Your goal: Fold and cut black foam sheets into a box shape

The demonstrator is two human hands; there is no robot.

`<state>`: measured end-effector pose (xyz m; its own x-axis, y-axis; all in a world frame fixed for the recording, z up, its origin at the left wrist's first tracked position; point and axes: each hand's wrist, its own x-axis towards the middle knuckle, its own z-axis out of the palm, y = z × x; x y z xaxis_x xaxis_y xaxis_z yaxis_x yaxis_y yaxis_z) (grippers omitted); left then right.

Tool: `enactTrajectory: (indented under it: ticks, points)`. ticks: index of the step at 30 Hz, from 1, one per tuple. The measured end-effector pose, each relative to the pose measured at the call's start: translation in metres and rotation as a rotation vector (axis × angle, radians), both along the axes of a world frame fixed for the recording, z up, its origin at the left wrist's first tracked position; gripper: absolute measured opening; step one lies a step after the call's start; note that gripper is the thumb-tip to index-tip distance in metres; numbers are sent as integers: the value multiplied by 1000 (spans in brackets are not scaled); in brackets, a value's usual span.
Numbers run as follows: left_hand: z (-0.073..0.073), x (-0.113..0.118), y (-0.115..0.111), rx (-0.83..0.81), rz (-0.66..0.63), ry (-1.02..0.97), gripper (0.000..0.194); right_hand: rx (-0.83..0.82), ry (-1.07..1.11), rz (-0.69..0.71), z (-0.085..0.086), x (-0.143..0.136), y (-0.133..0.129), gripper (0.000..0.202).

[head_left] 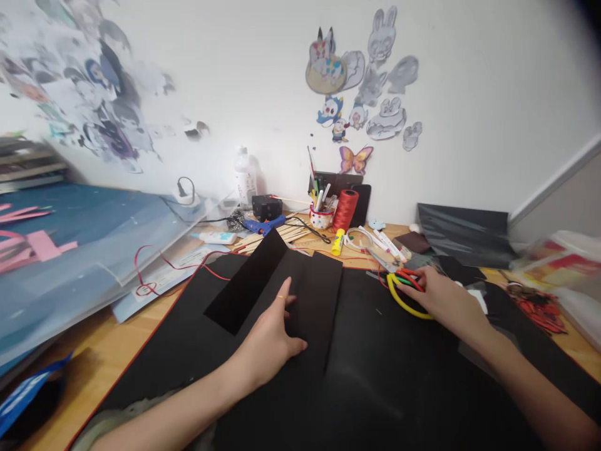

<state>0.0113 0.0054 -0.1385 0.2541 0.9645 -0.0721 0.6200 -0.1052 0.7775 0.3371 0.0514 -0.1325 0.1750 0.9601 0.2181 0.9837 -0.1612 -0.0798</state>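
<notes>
My left hand [272,335] lies flat with spread fingers on a black sheet of paper [310,294] in the middle of a black mat [385,376]. A ring shows on one finger. A narrower black strip [246,282] lies tilted across the sheet's left side, just beyond my fingertips. My right hand [444,297] rests to the right, fingers closed around the handles of scissors [404,285] with yellow, red and green loops. The blades point left and away from me.
At the desk's back stand a blue glue gun [263,224], a red thread spool [346,210], a pen cup [320,216], a yellow glue stick [337,242] and wooden sticks [270,238]. Blue folders [70,250] lie left, black sheets [464,235] right. Red wire [154,275] trails left.
</notes>
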Motion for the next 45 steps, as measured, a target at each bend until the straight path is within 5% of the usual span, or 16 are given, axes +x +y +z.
enactTrajectory:
  ticks: [4,7,9,11,15,21,26,32,35,38,45]
  points:
    - [25,-6,-18,292,-210,61,63,227,0,124,26,-26,-24,41]
    - [34,-12,-38,595,-465,148,46,447,149,391,48,-50,-52,34]
    - [31,-16,-50,671,-590,188,40,410,285,491,57,-63,-71,28]
    - [24,-20,-60,678,-647,210,34,171,410,569,59,-71,-84,24]
    - [2,-31,-74,771,-609,250,38,-297,485,753,42,-77,-88,31]
    - [-27,-47,-85,970,-446,315,35,-524,309,774,5,-73,-75,78]
    - [-23,-55,-87,958,-627,489,33,-490,192,785,-10,-74,-78,84]
    - [-14,-66,-92,930,-662,351,35,-271,327,697,-5,-60,-92,47]
    - [3,-74,-82,792,-508,186,37,-74,349,597,-6,-38,-105,38]
    - [15,-78,-50,624,-308,160,46,-46,302,596,-13,-18,-116,43]
    - [7,-62,24,420,-689,415,66,-234,287,623,-15,-20,-121,50]
